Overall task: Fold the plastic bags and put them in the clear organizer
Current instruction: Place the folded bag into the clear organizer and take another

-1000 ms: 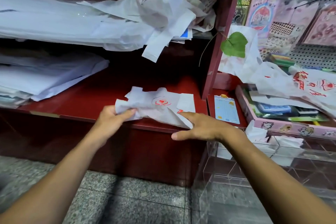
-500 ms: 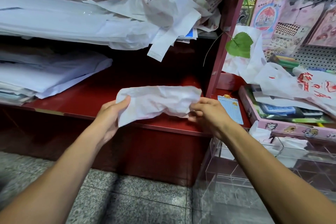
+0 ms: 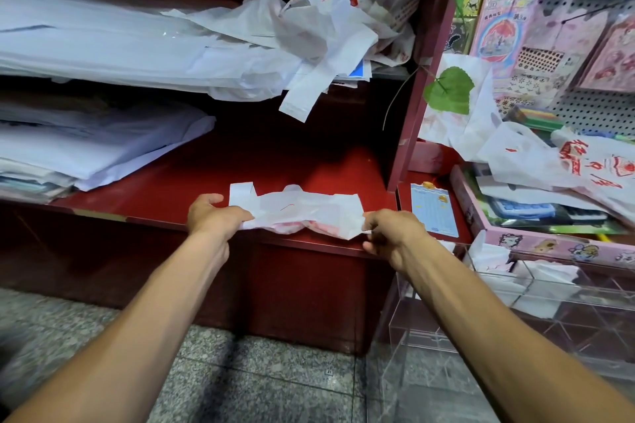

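Red shelf (image 3: 192,182) above speckled stone floor (image 3: 261,385)

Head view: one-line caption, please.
Both hands, left and right, grip a plastic bag on the red shelf.

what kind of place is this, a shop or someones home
Most likely a small stationery or gift shop: packaged sticker sheets hang on a pegboard, a red shelf holds stacked paper, and both hands fold a printed plastic bag beside a clear organizer.
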The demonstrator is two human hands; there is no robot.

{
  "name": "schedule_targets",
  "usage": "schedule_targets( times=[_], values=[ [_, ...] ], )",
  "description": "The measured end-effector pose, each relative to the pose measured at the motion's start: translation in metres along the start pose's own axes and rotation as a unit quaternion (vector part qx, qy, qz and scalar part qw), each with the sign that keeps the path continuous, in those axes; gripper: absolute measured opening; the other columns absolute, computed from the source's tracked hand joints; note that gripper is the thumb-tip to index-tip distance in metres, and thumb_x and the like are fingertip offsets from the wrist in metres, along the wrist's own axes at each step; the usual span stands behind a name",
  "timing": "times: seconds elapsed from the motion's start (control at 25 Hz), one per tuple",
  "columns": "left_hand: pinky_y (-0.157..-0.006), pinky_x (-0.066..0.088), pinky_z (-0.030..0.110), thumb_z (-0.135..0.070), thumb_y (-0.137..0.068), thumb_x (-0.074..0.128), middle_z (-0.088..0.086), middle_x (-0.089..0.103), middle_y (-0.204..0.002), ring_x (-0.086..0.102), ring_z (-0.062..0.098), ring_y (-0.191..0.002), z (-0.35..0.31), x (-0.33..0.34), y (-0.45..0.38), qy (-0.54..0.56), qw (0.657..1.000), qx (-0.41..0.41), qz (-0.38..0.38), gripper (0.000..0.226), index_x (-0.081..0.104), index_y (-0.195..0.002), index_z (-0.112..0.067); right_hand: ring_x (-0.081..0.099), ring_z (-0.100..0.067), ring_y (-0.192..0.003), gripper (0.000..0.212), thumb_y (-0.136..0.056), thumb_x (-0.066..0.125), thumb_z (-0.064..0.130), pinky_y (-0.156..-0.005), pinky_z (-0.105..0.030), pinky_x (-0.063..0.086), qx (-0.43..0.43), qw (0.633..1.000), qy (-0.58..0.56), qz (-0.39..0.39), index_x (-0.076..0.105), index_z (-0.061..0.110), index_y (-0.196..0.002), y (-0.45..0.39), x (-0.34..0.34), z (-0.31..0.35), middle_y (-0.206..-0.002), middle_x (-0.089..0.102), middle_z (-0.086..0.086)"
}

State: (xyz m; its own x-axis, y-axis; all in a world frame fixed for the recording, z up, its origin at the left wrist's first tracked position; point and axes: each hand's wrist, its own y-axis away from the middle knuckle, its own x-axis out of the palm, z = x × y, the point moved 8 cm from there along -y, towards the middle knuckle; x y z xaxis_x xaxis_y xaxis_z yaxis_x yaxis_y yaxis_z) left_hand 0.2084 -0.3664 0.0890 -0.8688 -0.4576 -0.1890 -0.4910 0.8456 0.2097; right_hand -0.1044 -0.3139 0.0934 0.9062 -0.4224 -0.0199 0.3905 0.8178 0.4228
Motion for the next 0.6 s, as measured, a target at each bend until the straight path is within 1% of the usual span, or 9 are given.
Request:
schedule_targets(
  times=[0.12, 0.16, 0.24, 0.28, 0.36, 0.4, 0.44, 0.52, 0.6],
  values=[
    [-0.073, 0.050, 0.028, 0.010, -0.062, 0.075, 0.012, 0.066, -0.112, 0.062, 0.024, -0.082, 0.003, -0.015, 0.006, 0.077, 0.993, -0.027, -0.083, 0.056, 0.064, -0.113, -0.009, 0.052, -0.015, -0.043, 0.032, -0.078, 0.050, -0.017, -0.044, -0.022, 0.047, -0.096, 0.992, 0.075, 0.027, 0.070, 0.005, -0.089, 0.002, 0.004, 0.012, -0.073, 0.059, -0.011],
    [-0.067, 0.050, 0.027, 0.011, -0.061, 0.074, 0.013, 0.068, -0.107, 0.061, 0.024, -0.074, 0.006, -0.016, 0.005, 0.091, 0.991, -0.043, -0.084, 0.053, 0.065, -0.110, -0.008, 0.058, -0.016, -0.050, 0.034, -0.078, 0.049, -0.016, -0.051, -0.023, 0.050, -0.139, 0.984, 0.108, 0.027, 0.071, 0.005, -0.092, 0.004, 0.004, 0.018, -0.078, 0.064, -0.012],
    [-0.062, 0.054, 0.029, 0.012, -0.064, 0.069, 0.015, 0.070, -0.095, 0.062, 0.025, -0.065, 0.013, -0.009, 0.002, 0.110, 0.989, -0.094, -0.026, 0.038, 0.067, -0.099, -0.002, 0.066, -0.015, -0.087, 0.041, -0.079, 0.049, -0.014, -0.080, -0.023, 0.052, -0.209, 0.954, 0.212, 0.036, 0.073, 0.010, -0.103, 0.007, 0.007, 0.025, -0.102, 0.069, -0.007],
    [-0.060, 0.056, 0.029, 0.013, -0.067, 0.065, 0.015, 0.069, -0.089, 0.063, 0.025, -0.063, 0.017, 0.002, 0.007, 0.120, 0.983, -0.132, 0.041, 0.028, 0.066, -0.092, 0.000, 0.062, -0.015, -0.105, 0.046, -0.079, 0.049, -0.013, -0.092, -0.023, 0.048, -0.230, 0.937, 0.259, 0.044, 0.072, 0.010, -0.111, 0.007, 0.008, 0.026, -0.114, 0.068, -0.004],
    [-0.057, 0.053, 0.028, 0.015, -0.070, 0.053, 0.013, 0.065, -0.081, 0.062, 0.025, -0.062, 0.019, 0.018, 0.021, 0.092, 0.975, -0.148, 0.139, 0.023, 0.063, -0.083, -0.001, 0.057, -0.018, -0.120, 0.052, -0.078, 0.048, -0.013, -0.099, -0.023, 0.043, -0.284, 0.909, 0.299, 0.062, 0.068, 0.009, -0.121, 0.012, 0.009, 0.032, -0.128, 0.062, -0.004],
    [-0.060, 0.051, 0.028, 0.017, -0.070, 0.051, 0.011, 0.066, -0.081, 0.063, 0.025, -0.065, 0.012, 0.020, 0.021, 0.065, 0.982, -0.096, 0.149, 0.029, 0.066, -0.084, -0.004, 0.056, -0.020, -0.123, 0.055, -0.076, 0.047, -0.014, -0.101, -0.023, 0.042, -0.365, 0.876, 0.311, 0.050, 0.067, 0.008, -0.123, 0.022, 0.008, 0.045, -0.132, 0.061, -0.005],
    [-0.066, 0.052, 0.029, 0.018, -0.071, 0.051, 0.006, 0.067, -0.083, 0.064, 0.023, -0.072, -0.004, 0.018, 0.020, 0.047, 0.990, 0.011, 0.129, 0.036, 0.069, -0.088, -0.009, 0.055, -0.022, -0.124, 0.057, -0.074, 0.046, -0.014, -0.103, -0.024, 0.040, -0.467, 0.824, 0.320, 0.026, 0.066, 0.006, -0.124, 0.038, 0.008, 0.060, -0.134, 0.060, -0.007],
    [-0.080, 0.054, 0.027, 0.017, -0.078, 0.055, -0.006, 0.070, -0.092, 0.067, 0.011, -0.088, -0.044, 0.011, 0.035, 0.029, 0.967, 0.231, 0.103, 0.045, 0.069, -0.097, -0.022, 0.054, -0.023, -0.119, 0.062, -0.070, 0.045, -0.012, -0.100, -0.021, 0.038, -0.621, 0.711, 0.327, -0.040, 0.063, 0.002, -0.127, 0.066, 0.007, 0.078, -0.138, 0.057, -0.007],
    [-0.079, 0.055, 0.019, 0.015, -0.081, 0.056, -0.007, 0.072, -0.099, 0.068, 0.002, -0.089, -0.059, 0.014, 0.045, 0.057, 0.947, 0.293, 0.118, 0.049, 0.066, -0.107, -0.026, 0.055, -0.026, -0.104, 0.066, -0.069, 0.045, -0.013, -0.089, -0.018, 0.036, -0.640, 0.679, 0.349, -0.080, 0.061, 0.003, -0.130, 0.068, 0.004, 0.082, -0.140, 0.056, -0.004]
  ],
)
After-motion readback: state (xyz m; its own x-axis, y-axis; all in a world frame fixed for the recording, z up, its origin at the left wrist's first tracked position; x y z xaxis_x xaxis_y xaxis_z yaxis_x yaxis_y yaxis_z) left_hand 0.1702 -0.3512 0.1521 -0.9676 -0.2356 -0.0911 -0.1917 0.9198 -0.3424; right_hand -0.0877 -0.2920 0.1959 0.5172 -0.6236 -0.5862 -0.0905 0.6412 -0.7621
